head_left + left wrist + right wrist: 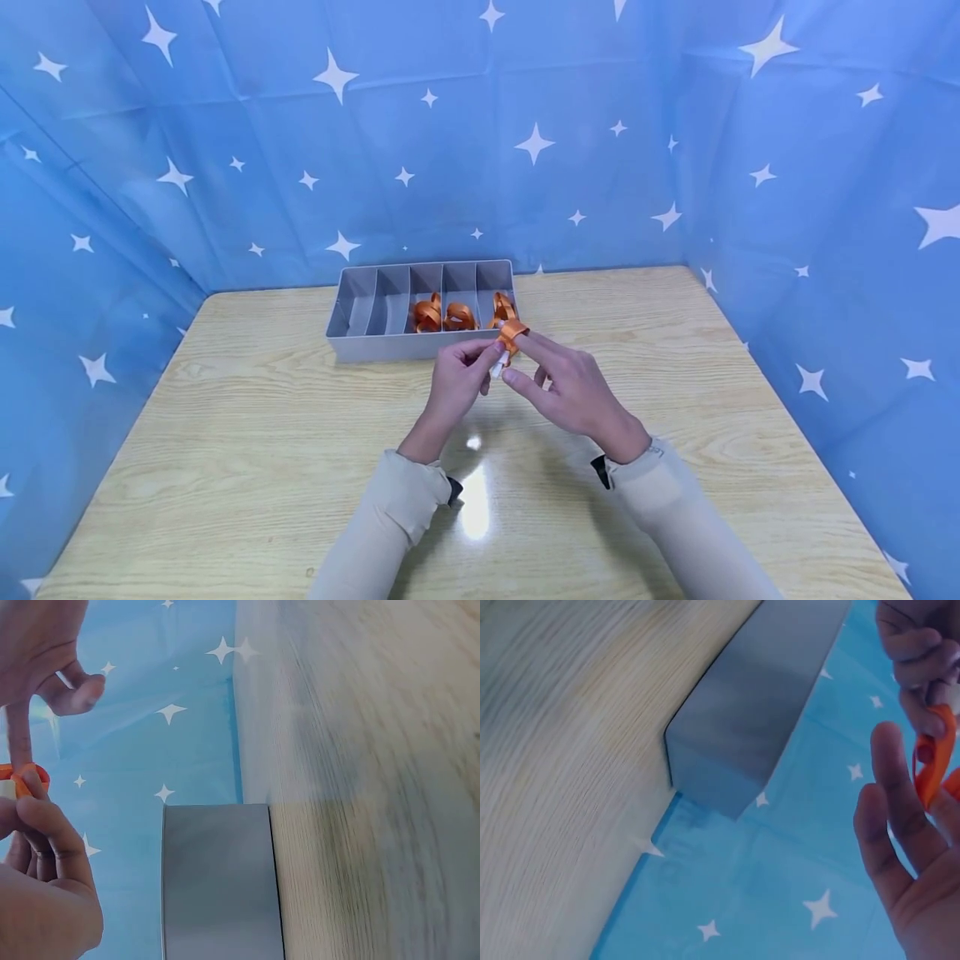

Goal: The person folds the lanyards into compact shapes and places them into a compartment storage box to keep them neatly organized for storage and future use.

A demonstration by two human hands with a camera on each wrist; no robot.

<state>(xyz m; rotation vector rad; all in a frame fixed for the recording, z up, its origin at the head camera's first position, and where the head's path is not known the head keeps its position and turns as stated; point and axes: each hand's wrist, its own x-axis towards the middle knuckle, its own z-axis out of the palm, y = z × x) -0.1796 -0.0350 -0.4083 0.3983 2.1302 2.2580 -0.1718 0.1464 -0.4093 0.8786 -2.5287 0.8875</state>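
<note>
Over the front right corner of the grey divided box (382, 347), my left hand (457, 379) pinches an orange ribbon (513, 332) between thumb and fingers. A small white piece (500, 365) sticks out below the ribbon beside the left thumb. My right hand (572, 387) is close on the right, its index finger extended into the ribbon's loop. In the right wrist view, the other fingers of the right hand (919, 877) are fairly straight, and the orange ribbon (936, 757) runs between the two hands. The left wrist view shows the left fingertips (34, 806) at the ribbon.
Coiled orange ribbons lie in three compartments: one coil (427, 314) near the middle, another (459, 317) beside it, a third (502, 307) at the right end. The box stands near the back edge of a wooden table (225, 467). A blue star-patterned curtain (450, 125) hangs behind.
</note>
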